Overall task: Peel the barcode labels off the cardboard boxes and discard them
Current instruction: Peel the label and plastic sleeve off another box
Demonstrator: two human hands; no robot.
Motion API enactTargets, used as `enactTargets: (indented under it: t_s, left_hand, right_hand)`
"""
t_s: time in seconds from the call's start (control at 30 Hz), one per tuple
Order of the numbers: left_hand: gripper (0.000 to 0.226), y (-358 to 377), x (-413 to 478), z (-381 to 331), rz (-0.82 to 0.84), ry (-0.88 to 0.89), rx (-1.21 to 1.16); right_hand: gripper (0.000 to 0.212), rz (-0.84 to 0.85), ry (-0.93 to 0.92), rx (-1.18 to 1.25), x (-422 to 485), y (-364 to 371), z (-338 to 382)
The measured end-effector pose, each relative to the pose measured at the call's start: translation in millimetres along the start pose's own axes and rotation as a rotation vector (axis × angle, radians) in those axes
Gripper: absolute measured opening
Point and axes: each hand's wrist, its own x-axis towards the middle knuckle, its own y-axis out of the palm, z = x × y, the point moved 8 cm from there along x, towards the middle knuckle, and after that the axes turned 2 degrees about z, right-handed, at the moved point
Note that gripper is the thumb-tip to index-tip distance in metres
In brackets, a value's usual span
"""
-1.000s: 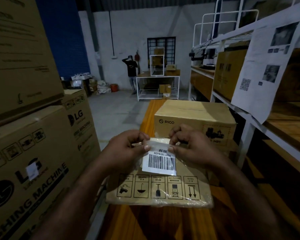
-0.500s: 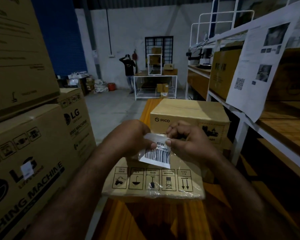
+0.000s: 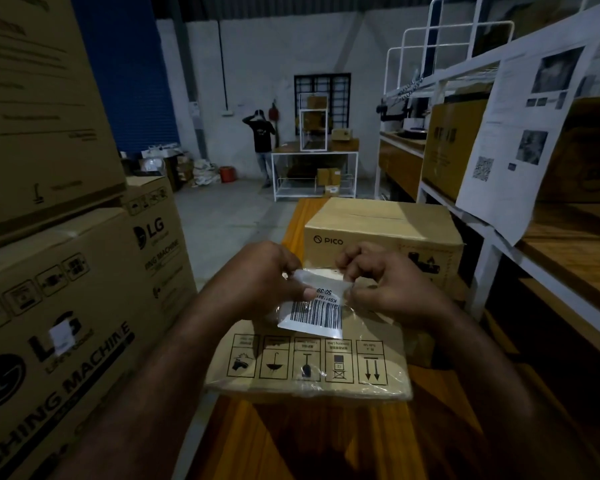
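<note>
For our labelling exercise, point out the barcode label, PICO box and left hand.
barcode label (image 3: 315, 315): head view, black bars.
PICO box (image 3: 378, 218): head view, top face.
left hand (image 3: 260, 275): head view, its back.

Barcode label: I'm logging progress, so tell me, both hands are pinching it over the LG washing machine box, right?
Not the LG box, which stands off to the left. The left hand and right hand pinch the barcode label over the flat wrapped box with handling symbols, as the head view shows.
</note>
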Motion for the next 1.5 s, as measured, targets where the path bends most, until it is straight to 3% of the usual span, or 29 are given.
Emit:
enactTargets:
  t_s: [0.13,0.27,0.37,0.6,0.7,0.83,0.9,0.97,1.03,1.1,1.2,1.3,1.43,1.5]
  left_hand:
    - [0.019,-3,1,3,0.021,0.012,-0.016]
    - [0.022,-4,0,3,0.055,0.023,-0.031]
    - [0.021,-3,-2,2,0.079,0.031,-0.040]
    - [0.015,-31,-9,17,-0.015,-0.022,-0.261]
    - [0.015,-38,-10,31,-0.147,-0.025,-0.523]
    - [0.019,-42,-12,52,-0.504,-0.056,-0.953]
    - [0.026,-34,-8,54,-0.555,-0.072,-0.964]
    - [0.028,-26,0,51,-0.559,-0.070,-0.946]
    - [0.023,-22,8,53,-0.599,-0.041,-0.910]
    - [0.029,-20,15,59,-0.641,-0.021,-0.798]
    - [0.048,-14,25,65,-0.645,-0.009,-0.635]
    - [0.052,-13,29,65,-0.684,-0.020,-0.535]
    - [0.054,-9,34,63,-0.676,-0.010,-0.491]
    - [0.054,-11,37,67,-0.678,-0.006,-0.518]
  right_hand:
    - [0.007,0.027,0.015,0.221,-3,0,-1]
    - [0.016,0.040,0.038,0.224,-4,1,4]
    - [0.004,0.058,0.037,0.244,-4,2,3]
    - [0.022,-0.035,0.136,0.442,-7,-4,-8]
    - [0.021,-0.076,0.154,0.355,-6,-4,-9]
    - [0.033,-0.061,0.110,0.017,-7,6,3]
    - [0.050,-0.029,0.059,-0.278,-7,13,11]
    - [0.081,0.084,0.082,-0.538,-8,26,13]
    - [0.104,0.146,0.090,-0.660,-8,37,14]
    - [0.111,0.113,0.087,-0.689,-7,45,16]
    - [0.103,0.015,0.095,-0.676,-2,47,15]
    - [0.085,-0.039,0.137,-0.677,2,47,13]
    - [0.043,-0.233,0.139,-0.681,9,44,21]
    - [0.036,-0.275,0.113,-0.716,15,44,23]
